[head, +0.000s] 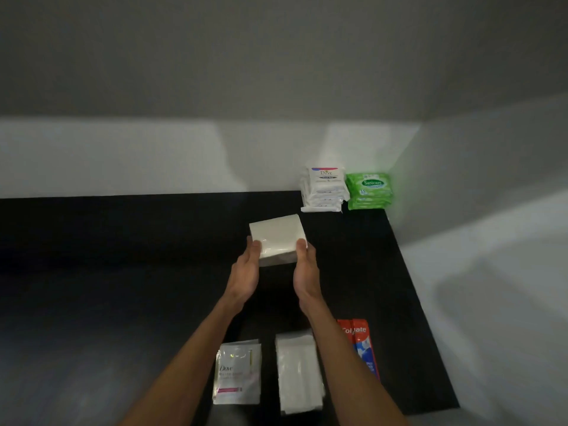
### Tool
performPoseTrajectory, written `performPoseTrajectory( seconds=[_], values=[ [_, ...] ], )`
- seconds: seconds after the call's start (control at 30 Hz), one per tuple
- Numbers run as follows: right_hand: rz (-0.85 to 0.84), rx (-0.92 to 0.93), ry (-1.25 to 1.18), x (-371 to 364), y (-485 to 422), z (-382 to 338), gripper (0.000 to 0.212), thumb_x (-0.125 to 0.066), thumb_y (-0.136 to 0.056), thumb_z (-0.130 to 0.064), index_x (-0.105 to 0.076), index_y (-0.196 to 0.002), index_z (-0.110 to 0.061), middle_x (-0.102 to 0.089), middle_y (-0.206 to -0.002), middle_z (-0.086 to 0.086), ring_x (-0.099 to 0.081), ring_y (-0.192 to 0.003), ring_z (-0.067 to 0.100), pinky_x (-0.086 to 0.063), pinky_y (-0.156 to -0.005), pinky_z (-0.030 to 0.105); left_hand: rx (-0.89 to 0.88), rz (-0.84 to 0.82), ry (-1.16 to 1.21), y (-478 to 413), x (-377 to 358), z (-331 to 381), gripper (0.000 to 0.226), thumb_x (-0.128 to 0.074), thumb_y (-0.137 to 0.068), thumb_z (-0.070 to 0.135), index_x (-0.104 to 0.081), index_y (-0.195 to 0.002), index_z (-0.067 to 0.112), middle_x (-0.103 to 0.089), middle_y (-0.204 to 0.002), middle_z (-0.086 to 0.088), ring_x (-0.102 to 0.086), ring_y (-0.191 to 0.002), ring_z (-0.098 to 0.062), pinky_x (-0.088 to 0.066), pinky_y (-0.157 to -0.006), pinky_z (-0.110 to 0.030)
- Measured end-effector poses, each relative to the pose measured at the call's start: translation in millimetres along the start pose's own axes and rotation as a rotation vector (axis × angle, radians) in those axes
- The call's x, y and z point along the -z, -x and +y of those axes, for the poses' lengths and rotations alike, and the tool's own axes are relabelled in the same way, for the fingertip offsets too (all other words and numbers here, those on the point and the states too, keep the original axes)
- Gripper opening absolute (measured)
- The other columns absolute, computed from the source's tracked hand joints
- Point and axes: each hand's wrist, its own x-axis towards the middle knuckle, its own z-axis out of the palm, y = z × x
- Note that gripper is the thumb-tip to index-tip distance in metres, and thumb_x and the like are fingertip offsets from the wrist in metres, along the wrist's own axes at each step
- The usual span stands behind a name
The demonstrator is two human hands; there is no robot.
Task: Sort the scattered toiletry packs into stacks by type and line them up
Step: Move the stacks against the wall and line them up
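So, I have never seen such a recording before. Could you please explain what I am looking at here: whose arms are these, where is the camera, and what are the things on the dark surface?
There is no machine here. One camera sits on a person's head and looks down, so the two bare arms are that person's own. The left hand and right hand hold a plain white pack between them above a black table. In the far corner stand two stacks side by side: white Dove packs and green Sanicare packs. Near the person lie Dove sachets, blurred white packs and red Colgate sachets, partly hidden by the right arm.
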Motion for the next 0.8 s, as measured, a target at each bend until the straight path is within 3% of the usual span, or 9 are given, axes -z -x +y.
performPoseTrajectory(
  seconds=[0.17, 0.37, 0.43, 0.57, 0.7, 0.8],
  values=[
    [0.017, 0.025, 0.024, -7.3, -15.6, -13.2, 0.060, -0.032, -0.109, -0.064, -0.035, -0.159, -0.032, -0.050, -0.154, 0.007, -0.047, -0.125, 0.017, -0.035, -0.099, 0.035, -0.012, 0.039, -0.061, -19.3, -0.9, 21.1, 0.088, -0.027, -0.098, 0.082, -0.035, -0.164, 0.024, -0.049, -0.159, -0.008, -0.047, -0.145, -0.030, -0.031, -0.124, -0.052],
    [0.041, 0.023, 0.045, -17.4, -44.3, -35.8, 0.068, -0.030, -0.106, -0.071, -0.036, -0.161, -0.031, -0.050, -0.157, 0.007, -0.049, -0.141, 0.030, -0.036, -0.100, 0.035, -0.028, 0.043, -0.037, -72.6, 7.7, 30.3, 0.119, -0.029, -0.068, 0.107, -0.049, -0.156, 0.028, -0.059, -0.150, -0.002, -0.056, -0.136, -0.024, -0.038, -0.121, -0.053],
    [0.040, 0.022, 0.037, -21.9, -55.4, -42.9, 0.067, -0.028, -0.107, -0.069, -0.038, -0.161, -0.029, -0.051, -0.157, 0.006, -0.049, -0.142, 0.029, -0.035, -0.100, 0.034, -0.028, 0.038, -0.002, -91.0, 10.7, 32.4, 0.112, -0.036, -0.071, 0.104, -0.055, -0.151, 0.028, -0.064, -0.143, -0.001, -0.060, -0.132, -0.022, -0.041, -0.120, -0.051],
    [0.019, 0.063, -0.009, -32.0, -70.7, -52.4, 0.070, -0.029, -0.106, -0.072, -0.040, -0.160, -0.031, -0.052, -0.156, 0.003, -0.049, -0.140, 0.025, -0.036, -0.103, 0.034, -0.046, 0.007, 0.009, -105.8, 13.6, 53.3, 0.078, -0.037, -0.096, 0.077, -0.060, -0.146, 0.023, -0.071, -0.131, 0.000, -0.066, -0.122, -0.019, -0.045, -0.117, -0.047],
    [0.010, 0.107, -0.070, -41.0, -81.3, -58.0, 0.066, -0.031, -0.104, -0.075, -0.047, -0.154, -0.035, -0.059, -0.144, -0.002, -0.054, -0.124, 0.015, -0.041, -0.102, 0.033, -0.060, -0.019, 0.002, -118.7, 17.6, 63.3, 0.075, -0.036, -0.098, 0.074, -0.060, -0.146, 0.022, -0.072, -0.130, -0.001, -0.067, -0.122, -0.020, -0.046, -0.116, -0.047],
    [0.011, 0.144, -0.105, -48.3, -87.4, -61.5, 0.047, -0.030, -0.106, -0.071, -0.050, -0.139, -0.043, -0.062, -0.140, -0.003, -0.059, -0.125, 0.015, -0.046, -0.104, 0.031, -0.057, -0.026, 0.022, -127.8, 21.0, 70.2, 0.074, -0.036, -0.100, 0.073, -0.060, -0.145, 0.020, -0.072, -0.130, -0.002, -0.067, -0.121, -0.020, -0.046, -0.115, -0.045]
  ],
)
